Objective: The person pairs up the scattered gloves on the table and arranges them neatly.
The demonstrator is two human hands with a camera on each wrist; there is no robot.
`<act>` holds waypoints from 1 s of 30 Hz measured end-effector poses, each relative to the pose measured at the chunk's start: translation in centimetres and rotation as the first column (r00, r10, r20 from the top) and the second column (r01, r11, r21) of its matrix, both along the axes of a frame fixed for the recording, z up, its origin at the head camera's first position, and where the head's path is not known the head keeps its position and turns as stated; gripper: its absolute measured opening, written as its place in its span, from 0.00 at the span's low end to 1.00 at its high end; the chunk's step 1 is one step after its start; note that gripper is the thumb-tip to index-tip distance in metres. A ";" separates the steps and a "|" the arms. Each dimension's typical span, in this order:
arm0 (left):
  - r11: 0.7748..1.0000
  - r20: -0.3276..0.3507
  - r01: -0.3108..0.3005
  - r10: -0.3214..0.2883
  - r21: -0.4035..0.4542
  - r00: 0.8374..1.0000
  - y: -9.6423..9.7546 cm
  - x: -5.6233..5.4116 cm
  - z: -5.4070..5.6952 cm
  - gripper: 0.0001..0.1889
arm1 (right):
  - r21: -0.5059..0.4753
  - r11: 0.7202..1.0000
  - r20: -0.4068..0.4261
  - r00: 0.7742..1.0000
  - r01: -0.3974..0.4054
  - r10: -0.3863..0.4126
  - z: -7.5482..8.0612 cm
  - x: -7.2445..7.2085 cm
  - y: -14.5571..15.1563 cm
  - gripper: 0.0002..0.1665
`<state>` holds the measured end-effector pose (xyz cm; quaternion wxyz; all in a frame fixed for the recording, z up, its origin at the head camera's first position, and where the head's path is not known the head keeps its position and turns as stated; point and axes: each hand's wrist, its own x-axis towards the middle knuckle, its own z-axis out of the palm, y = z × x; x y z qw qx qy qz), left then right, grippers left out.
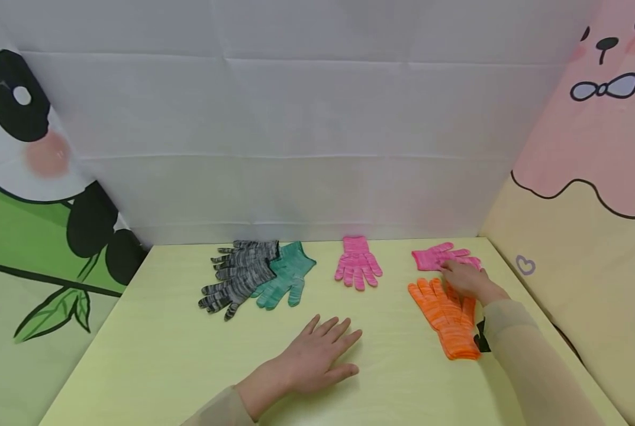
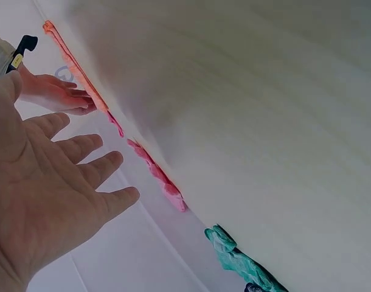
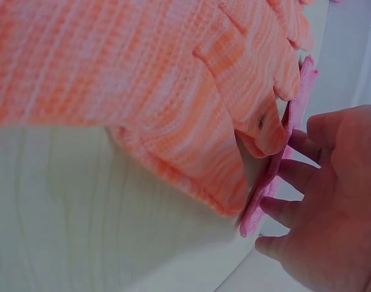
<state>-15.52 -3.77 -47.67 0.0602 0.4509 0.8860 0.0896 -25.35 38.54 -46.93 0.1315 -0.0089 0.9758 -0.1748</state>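
My right hand reaches over the orange knit glove to the pink glove at the back right. In the right wrist view its spread fingers meet the edge of that pink glove, with the orange glove close beside them. My left hand is held palm down over the front middle of the table, fingers straight and spread, holding nothing. Nearest ahead of it lies a second pink glove, cuff toward the wall.
Left of centre, two grey-black striped gloves partly cover a green glove. A white sheet backs the pale yellow table. Cartoon-printed panels flank it, with a pink figure on the right.
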 end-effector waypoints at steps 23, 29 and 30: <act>1.000 -0.006 0.002 -0.002 -0.008 1.000 0.0 -0.3 0.1 0.36 | -0.003 0.999 -0.185 0.981 0.054 -0.054 0.5 0.0 0.1 0.27; 1.000 0.008 0.007 -0.007 0.017 1.000 -0.6 -0.4 0.1 0.36 | -0.006 0.990 -0.082 0.986 0.142 -0.142 1.4 0.1 0.5 0.17; 1.000 0.012 0.008 -0.009 0.020 1.000 -0.6 -0.4 0.1 0.36 | 0.001 0.988 -0.056 0.986 0.156 -0.156 1.5 0.1 0.5 0.17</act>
